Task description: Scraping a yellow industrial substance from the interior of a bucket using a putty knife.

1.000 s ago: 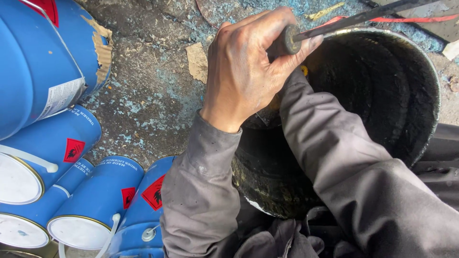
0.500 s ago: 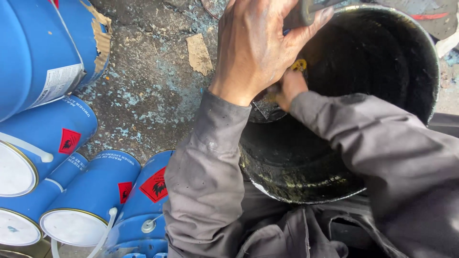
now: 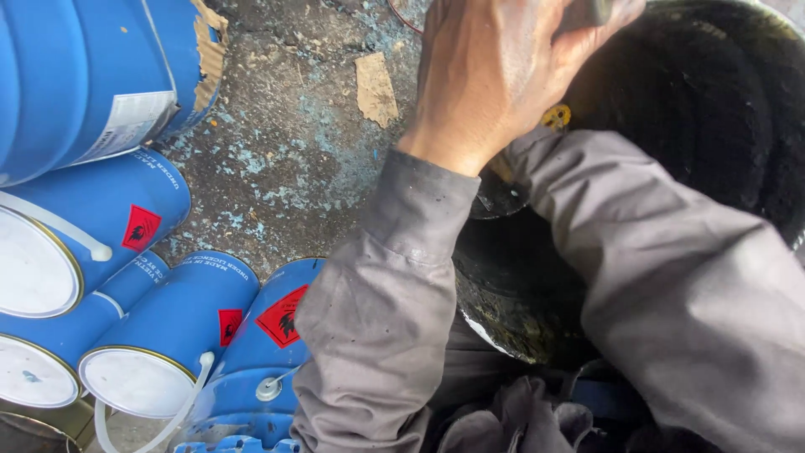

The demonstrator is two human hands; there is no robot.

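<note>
Nearest to us, at the bottom, we are seeing crumpled grey cloth (image 3: 511,419) of our work clothes, and both arms in grey sleeves (image 3: 386,319) are going up from there.

At bottom left, several blue metal cans with white lids (image 3: 168,335) are lying on their sides, close together and touching, each w/ a red diamond label; thin white plastic handles are hanging from some lids. One more big blue drum (image 3: 75,75), w/ torn brown paper at its edge, is lying further up at top left.

In the middle-right we are leaning over the dirty black round bucket (image 3: 537,319), its inside coated w/ dark, greenish residue. Our right arm is crossing over its rim and going inside; the right hand is hidden behind the left one, so we cannot tell if it is clenched or released. Only a small yellow part (image 3: 555,116) is showing just beside there.

Further up, our left hand (image 3: 495,75) is clenched around a grey tool handle (image 3: 591,12) at the top edge, above the bucket's opening; the rest of the tool is out of view.

Behind, the rough concrete floor (image 3: 285,168) is showing blue paint flecks and a brown cardboard scrap (image 3: 375,88).
</note>
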